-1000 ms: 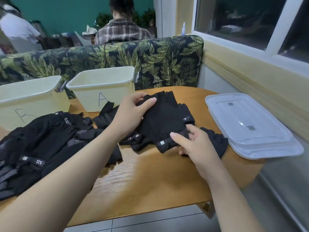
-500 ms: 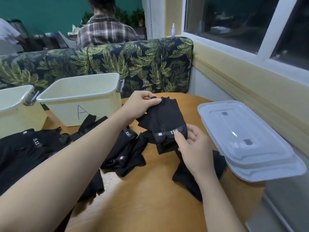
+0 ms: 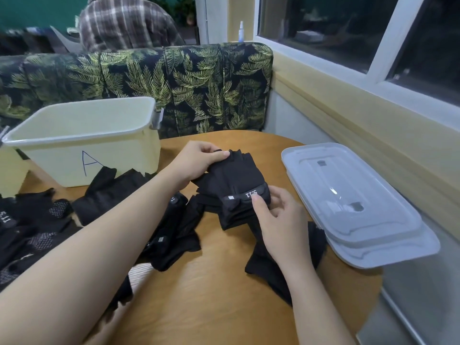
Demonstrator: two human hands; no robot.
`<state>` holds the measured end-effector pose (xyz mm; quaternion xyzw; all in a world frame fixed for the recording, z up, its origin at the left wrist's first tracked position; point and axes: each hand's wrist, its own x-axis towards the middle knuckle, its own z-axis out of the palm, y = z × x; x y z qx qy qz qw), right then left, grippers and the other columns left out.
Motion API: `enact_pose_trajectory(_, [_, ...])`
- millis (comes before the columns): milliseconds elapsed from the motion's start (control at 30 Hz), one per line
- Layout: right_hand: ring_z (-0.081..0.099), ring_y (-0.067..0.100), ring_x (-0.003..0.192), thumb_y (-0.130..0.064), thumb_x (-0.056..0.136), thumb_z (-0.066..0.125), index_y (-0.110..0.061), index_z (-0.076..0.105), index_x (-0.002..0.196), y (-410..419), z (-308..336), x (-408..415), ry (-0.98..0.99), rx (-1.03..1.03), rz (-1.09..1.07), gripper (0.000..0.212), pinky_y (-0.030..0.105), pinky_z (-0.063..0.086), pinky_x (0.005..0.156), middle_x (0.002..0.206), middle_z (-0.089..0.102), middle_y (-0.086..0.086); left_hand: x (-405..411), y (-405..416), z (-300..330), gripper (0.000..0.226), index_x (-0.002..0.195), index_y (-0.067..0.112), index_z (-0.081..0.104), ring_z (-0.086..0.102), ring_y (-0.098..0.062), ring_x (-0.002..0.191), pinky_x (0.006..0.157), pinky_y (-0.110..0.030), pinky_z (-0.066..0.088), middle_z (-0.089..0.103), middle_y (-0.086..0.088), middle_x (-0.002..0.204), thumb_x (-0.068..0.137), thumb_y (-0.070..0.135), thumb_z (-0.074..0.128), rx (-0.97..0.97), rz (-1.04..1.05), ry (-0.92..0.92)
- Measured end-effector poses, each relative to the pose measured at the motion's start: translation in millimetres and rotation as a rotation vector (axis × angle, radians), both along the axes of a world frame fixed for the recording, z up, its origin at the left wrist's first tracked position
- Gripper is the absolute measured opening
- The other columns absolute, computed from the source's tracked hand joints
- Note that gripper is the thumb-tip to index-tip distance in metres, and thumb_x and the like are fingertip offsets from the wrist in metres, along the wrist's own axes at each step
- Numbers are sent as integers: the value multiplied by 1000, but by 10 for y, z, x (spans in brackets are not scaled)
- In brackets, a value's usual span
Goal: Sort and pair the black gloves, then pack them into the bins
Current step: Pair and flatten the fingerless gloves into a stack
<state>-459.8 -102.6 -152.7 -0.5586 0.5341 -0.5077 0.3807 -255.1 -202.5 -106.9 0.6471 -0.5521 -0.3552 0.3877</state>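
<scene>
Here, right hand [image 3: 278,220]: fingers pinch the cuff of the stacked gloves [image 3: 236,185].
Left hand [image 3: 199,161]: fingers pinch the far end.
Stacked gloves: above the tabletop [image 3: 211,295].
Bin A [image 3: 84,143]: far left.

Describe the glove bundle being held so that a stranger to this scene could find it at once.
Start at the round wooden table, between the pale bin marked A and the clear lids. Mid-table, the left hand and right hand grip the black glove bundle. Only it is lifted and held; other gloves lie loose.
</scene>
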Motion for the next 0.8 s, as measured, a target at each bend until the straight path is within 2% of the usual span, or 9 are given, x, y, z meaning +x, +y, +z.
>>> enact_pose_trajectory(167, [67,8,78,-35,94,68,-40,62,101,17,-79,2,33,-6,-34,10,27,54,74,90,72,-16,-15,23,-36,33,92,6,74,61,-20,68,62,-28,47,69,-8,80,91,39,75,75,-31,-49])
enact_pose_trajectory(267, [64,9,78,-37,94,68,-38,62,104,16,-112,-8,77,-7,-55,12,21,50,71,97,68,-11,-9,47,-14,40,99,6,72,65,-20,76,66,-29,49,74,-8,91,92,46,72,50,-49,-234])
enact_pose_trajectory(367, [61,7,79,-37,94,68,-35,61,108,18,-121,-7,128,-18,-71,16,12,44,66,103,60,-11,-27,187,52,42,124,14,66,62,-23,107,88,-33,48,67,-3,120,98,48,62,-130,-49,-652])
enact_pose_trajectory(433, [60,8,79,-37,95,67,-33,61,109,17,-133,-5,141,-24,-73,16,13,44,65,104,59,-11,-123,350,90,45,136,16,60,53,-25,126,106,-38,41,59,-4,137,102,45,54,-275,-149,-775])
enact_pose_trajectory(500, [60,7,80,-37,96,66,-30,61,112,13,-140,-5,152,-19,-65,18,13,46,65,104,57,-12,-246,498,76,48,145,17,55,40,-25,142,119,-36,28,47,-5,154,106,43,46,-281,-308,-765])
enact_pose_trajectory(567, [60,7,86,-38,97,64,-28,61,117,13,-154,-14,176,-15,-56,23,15,48,69,105,56,-13,-317,579,-11,55,157,19,38,19,-20,155,125,-30,11,26,-3,167,108,43,39,-164,-418,-751])
enact_pose_trajectory(667, [61,8,92,-38,97,64,-26,61,122,14,-173,-17,236,-15,-46,28,26,54,76,107,54,-14,-280,626,-223,60,163,23,19,-2,-15,158,127,-32,-2,6,2,171,109,47,28,-41,-470,-761])
enact_pose_trajectory(800, [58,6,92,-37,96,66,-25,60,125,-20,-185,-30,344,-27,-50,32,27,52,77,110,55,-12,-270,678,-465,59,163,23,17,-10,-11,157,126,-32,-7,0,6,171,109,48,18,-29,-466,-750])
